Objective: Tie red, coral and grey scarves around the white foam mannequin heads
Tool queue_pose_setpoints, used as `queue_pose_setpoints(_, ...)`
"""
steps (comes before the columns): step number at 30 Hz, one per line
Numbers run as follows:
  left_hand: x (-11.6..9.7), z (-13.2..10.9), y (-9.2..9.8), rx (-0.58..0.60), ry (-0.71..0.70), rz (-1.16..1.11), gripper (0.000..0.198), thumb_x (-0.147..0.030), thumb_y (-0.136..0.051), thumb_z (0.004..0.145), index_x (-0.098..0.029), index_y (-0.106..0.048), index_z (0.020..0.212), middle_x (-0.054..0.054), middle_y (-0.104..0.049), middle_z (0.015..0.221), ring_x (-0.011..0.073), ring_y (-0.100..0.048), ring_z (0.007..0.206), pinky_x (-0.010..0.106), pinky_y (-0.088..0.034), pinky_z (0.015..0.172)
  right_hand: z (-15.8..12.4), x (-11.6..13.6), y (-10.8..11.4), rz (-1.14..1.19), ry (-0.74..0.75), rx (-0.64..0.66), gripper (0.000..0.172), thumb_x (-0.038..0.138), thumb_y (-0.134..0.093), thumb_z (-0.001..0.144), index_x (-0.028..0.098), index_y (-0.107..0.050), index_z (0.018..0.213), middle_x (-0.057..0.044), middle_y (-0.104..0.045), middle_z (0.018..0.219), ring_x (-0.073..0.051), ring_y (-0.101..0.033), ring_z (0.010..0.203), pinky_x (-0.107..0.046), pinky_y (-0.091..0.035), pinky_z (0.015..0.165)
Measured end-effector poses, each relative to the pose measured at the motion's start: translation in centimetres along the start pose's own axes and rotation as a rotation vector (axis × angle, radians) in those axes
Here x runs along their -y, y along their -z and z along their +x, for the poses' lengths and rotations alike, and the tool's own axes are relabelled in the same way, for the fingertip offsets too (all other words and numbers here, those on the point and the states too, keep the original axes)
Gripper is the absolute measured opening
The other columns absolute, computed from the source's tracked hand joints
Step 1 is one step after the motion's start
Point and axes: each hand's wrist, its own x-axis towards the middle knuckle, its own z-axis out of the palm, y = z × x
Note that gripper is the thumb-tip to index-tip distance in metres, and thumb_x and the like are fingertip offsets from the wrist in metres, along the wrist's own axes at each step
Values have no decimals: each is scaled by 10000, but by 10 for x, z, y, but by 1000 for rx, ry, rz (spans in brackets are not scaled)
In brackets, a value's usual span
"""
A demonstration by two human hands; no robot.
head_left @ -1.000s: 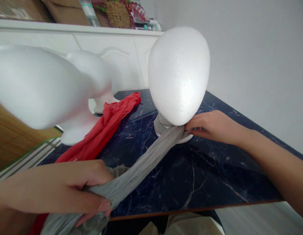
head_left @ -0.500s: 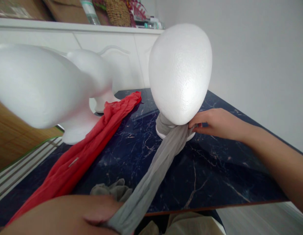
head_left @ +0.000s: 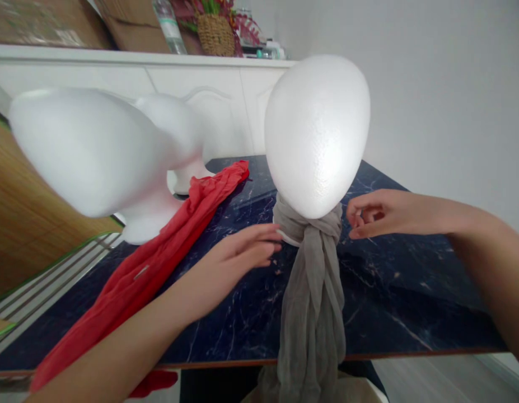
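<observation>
A white foam mannequin head [head_left: 318, 134] stands upright on the dark blue marbled table [head_left: 229, 291]. Round its neck goes a grey scarf [head_left: 313, 296], wrapped and knotted at the front, its tails hanging down over the table's front edge. Just left of the neck is my left hand [head_left: 251, 249], fingers stretched out, holding nothing; whether the fingertips touch the scarf or base I cannot tell. On the other side my right hand [head_left: 374, 214] hovers apart from the scarf, fingers loosely curled and apart, with nothing in them.
Two more foam heads, a near one [head_left: 95, 151] and a farther one [head_left: 175, 129], stand at the left. A red scarf [head_left: 158, 257] lies beside them and hangs over the front edge. Behind is a white cabinet [head_left: 200, 112] carrying boxes, a bottle and a woven basket [head_left: 216, 34].
My left hand has let go of the grey scarf's tail and moved up beside the neck. The tail now hangs straight down. My right hand has released the scarf and drawn rightward.
</observation>
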Motion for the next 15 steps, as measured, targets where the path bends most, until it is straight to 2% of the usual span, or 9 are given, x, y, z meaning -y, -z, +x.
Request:
queue_pose_setpoints(2,7,36,2,-96,24,-52,697,-437,-638,848,-225,-435,1479,101,-519,1478,290,-486,1359,430,-410,1116,6,-5,-11,-35,-50,-140,442,605,-721,772,221,-670,985,-26,-640,822,-203,-603,740,-303,-481,607)
queue_pose_setpoints(4,16,61,-2,-145,38,-33,819,-396,-673,816,-224,-326,1537,99,-416,1558,296,-358,1451,453,-271,1207,15,-7,-27,-52,-34,-346,642,640,-749,715,228,-625,1192,-92,-648,1063,-284,-614,946,-413,-527,775)
queue_pose_setpoints(6,20,75,-10,-105,-2,-58,820,-355,-640,841,-253,-263,1562,59,-349,1599,280,-291,1487,444,-205,1238,24,-6,-45,-47,19,-522,847,641,-779,669,223,-524,1360,-141,-568,1281,-352,-533,1169,-514,-479,959)
queue_pose_setpoints(8,20,81,-19,-19,-84,-126,765,-338,-574,892,-275,-228,1572,20,-315,1615,256,-279,1494,424,-218,1240,33,-2,-58,1,42,-632,970,629,-807,629,201,-458,1427,-165,-496,1381,-381,-443,1289,-557,-404,1065)
queue_pose_setpoints(11,12,85,-33,45,-154,-174,688,-400,-489,956,-304,-201,1574,-12,-279,1626,238,-260,1502,426,-253,1232,43,2,-65,170,57,-720,980,594,-845,584,174,-483,1392,-173,-506,1387,-384,-462,1291,-552,-399,1086)
queue_pose_setpoints(15,-7,100,-56,32,-206,-79,681,-487,-428,979,-295,-169,1579,-3,-236,1642,235,-215,1515,448,-202,1246,48,-1,-52,383,180,-867,954,561,-869,581,185,-501,1376,-139,-576,1360,-358,-515,1278,-536,-409,1102)
